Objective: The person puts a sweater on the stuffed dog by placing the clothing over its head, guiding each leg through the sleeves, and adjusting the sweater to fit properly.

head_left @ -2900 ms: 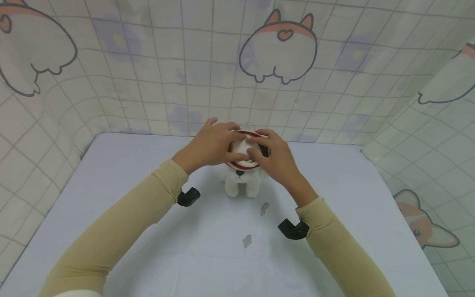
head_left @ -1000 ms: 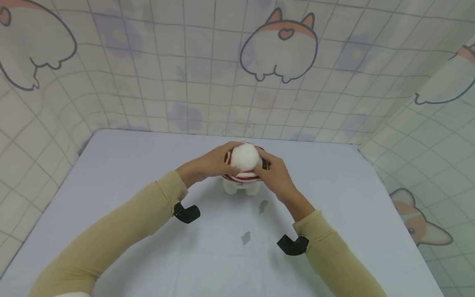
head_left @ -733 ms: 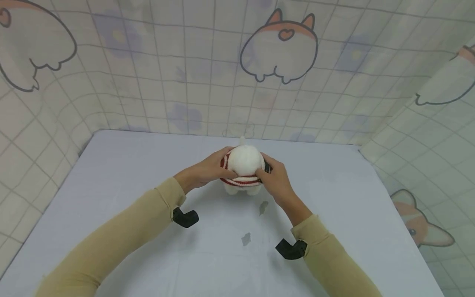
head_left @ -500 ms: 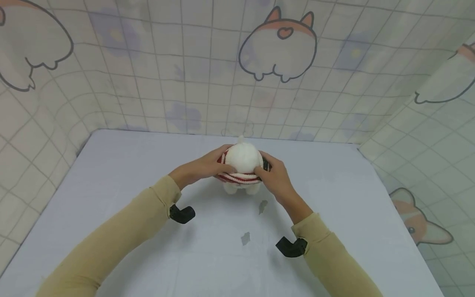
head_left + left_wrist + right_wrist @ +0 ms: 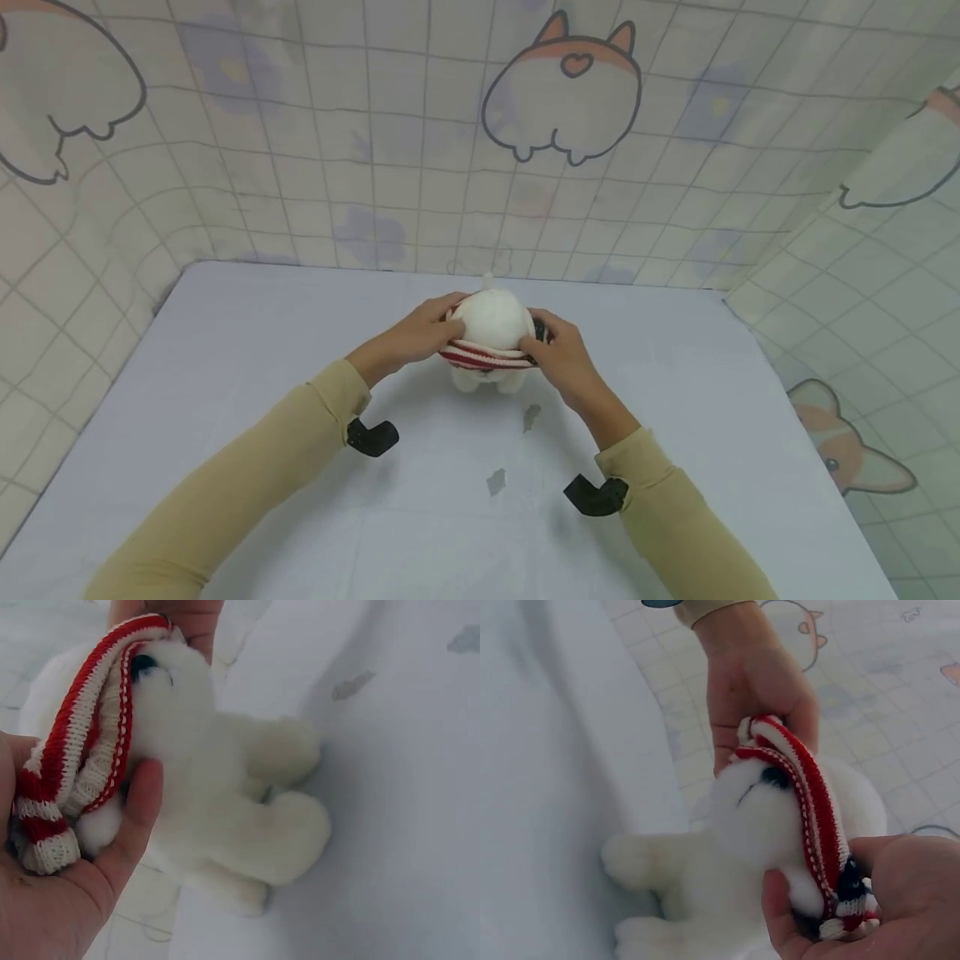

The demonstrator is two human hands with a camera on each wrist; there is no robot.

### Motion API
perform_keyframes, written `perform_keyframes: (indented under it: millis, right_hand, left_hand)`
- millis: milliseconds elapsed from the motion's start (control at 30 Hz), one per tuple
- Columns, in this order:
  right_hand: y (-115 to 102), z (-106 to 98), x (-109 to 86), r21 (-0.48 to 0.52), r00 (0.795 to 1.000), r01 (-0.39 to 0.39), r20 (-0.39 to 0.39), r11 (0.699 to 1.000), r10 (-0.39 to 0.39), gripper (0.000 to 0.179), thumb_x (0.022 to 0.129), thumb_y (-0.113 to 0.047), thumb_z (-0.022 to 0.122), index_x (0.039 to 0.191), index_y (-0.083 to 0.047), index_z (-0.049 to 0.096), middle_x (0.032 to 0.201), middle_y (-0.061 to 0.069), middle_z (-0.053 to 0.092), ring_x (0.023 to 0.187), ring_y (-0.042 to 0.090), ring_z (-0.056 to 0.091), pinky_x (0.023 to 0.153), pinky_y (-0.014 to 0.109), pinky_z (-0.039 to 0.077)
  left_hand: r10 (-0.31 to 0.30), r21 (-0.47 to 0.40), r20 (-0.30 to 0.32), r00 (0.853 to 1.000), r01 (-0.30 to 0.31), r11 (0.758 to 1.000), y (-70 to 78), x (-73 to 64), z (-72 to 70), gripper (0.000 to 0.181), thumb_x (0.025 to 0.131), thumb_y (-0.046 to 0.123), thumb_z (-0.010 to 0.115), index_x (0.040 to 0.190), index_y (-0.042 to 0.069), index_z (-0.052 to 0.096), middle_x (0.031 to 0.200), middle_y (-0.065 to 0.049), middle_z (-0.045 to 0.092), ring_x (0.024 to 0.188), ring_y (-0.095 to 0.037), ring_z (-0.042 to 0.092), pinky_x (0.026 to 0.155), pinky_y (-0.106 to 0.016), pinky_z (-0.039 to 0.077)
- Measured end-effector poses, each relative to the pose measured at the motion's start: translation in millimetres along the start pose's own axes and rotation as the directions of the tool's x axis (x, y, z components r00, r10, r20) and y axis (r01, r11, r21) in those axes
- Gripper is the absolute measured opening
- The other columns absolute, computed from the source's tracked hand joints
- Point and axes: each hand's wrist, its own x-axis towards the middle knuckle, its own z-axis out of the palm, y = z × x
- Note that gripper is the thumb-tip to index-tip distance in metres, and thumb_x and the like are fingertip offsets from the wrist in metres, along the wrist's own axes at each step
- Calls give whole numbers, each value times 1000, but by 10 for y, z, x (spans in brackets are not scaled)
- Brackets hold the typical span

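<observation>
A white plush dog (image 5: 492, 319) stands on the table, its nose side towards me. A small red-and-white striped knitted sweater (image 5: 480, 357) with a dark part circles its head, the crown poking through the opening. In the left wrist view the red edge of the knit (image 5: 124, 712) runs close above the black nose (image 5: 142, 666). My left hand (image 5: 416, 333) grips the sweater on the left side, thumb in front. On the other side my right hand (image 5: 562, 354) pinches the dark part of the knit (image 5: 851, 889). Both hands' far fingers are hidden behind the head.
The white table (image 5: 300, 500) has two small grey patches (image 5: 497, 482) in front of the dog. A tiled-pattern curtain (image 5: 420, 150) with cartoon corgis hangs close behind and along both sides. Black wrist mounts (image 5: 596, 496) stick out below the sleeves.
The knit ring has come down from the top of the dog's head to around its face, baring the white crown. Both hands have moved lower and to the sides, still gripping it.
</observation>
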Motion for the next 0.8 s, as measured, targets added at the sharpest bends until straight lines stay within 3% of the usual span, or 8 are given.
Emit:
perform_keyframes:
  millis: [100, 167, 333, 400, 467, 567, 700, 800]
  right_hand:
    - [31, 18, 33, 148, 999, -33, -2, 988, 34, 51, 87, -6, 56, 138, -13, 52, 142, 10, 48, 124, 25, 47, 100, 43, 47]
    - [63, 50, 55, 261, 998, -62, -5, 963, 66, 51, 87, -3, 55, 137, -13, 52, 142, 9, 47, 121, 24, 50, 97, 38, 50]
    - [138, 135, 87, 471, 991, -108, -19, 876, 133, 50, 88, 0, 53, 136, -13, 54, 145, 6, 41, 121, 22, 52, 93, 30, 53]
    - [154, 154, 83, 508, 989, -109, -28, 854, 143, 49, 88, 0, 52, 136, -12, 53, 147, 6, 39, 121, 22, 51, 93, 29, 53]
    - [161, 170, 78, 531, 988, -109, -36, 840, 152, 49, 88, 0, 51, 136, -9, 53, 147, 7, 37, 121, 22, 50, 92, 29, 53]
    - [167, 181, 65, 541, 986, -118, -35, 833, 163, 46, 89, -3, 48, 135, -6, 51, 141, 10, 38, 115, 21, 53, 87, 26, 55]
    - [154, 164, 22, 470, 988, -141, 4, 872, 157, 39, 93, -14, 44, 130, -4, 50, 118, 12, 55, 92, 18, 65, 73, 28, 59]
    - [122, 128, -16, 396, 984, -175, 82, 901, 155, 37, 95, -21, 39, 127, -3, 47, 92, 10, 65, 68, 17, 68, 62, 32, 59]
  left_hand:
    - [8, -111, -22, 1000, -11, 994, -53, 29, 23, 59, 87, 9, 45, 144, 22, 43, 142, -5, 49, 122, -23, 48, 104, -45, 42]
    - [1, -224, -40, 999, -10, 974, -102, 49, 53, 63, 84, 3, 45, 145, 20, 43, 144, -5, 48, 123, -22, 48, 104, -43, 42]
    - [-56, -518, -74, 996, 10, 855, -242, 105, 140, 67, 82, -5, 45, 147, 12, 41, 149, -6, 44, 129, -19, 46, 102, -33, 45]
    - [-79, -590, -74, 994, 20, 807, -287, 118, 167, 66, 83, -6, 45, 147, 9, 40, 149, -7, 44, 128, -17, 46, 96, -26, 48]
    - [-101, -628, -72, 992, 34, 778, -311, 113, 188, 66, 84, -5, 46, 148, 9, 39, 148, -7, 45, 124, -17, 49, 89, -21, 51]
    - [-120, -622, -71, 990, 50, 781, -317, 98, 209, 64, 85, -1, 48, 148, 11, 38, 143, -8, 49, 113, -16, 54, 81, -19, 53]
    - [-132, -516, -54, 990, 86, 852, -280, 59, 221, 55, 90, 13, 46, 144, 12, 41, 126, -16, 61, 90, -19, 68, 73, -31, 59]
    - [-142, -477, 3, 990, 126, 870, -244, 17, 210, 48, 93, 21, 43, 141, 14, 42, 111, -22, 67, 74, -27, 72, 68, -42, 60]
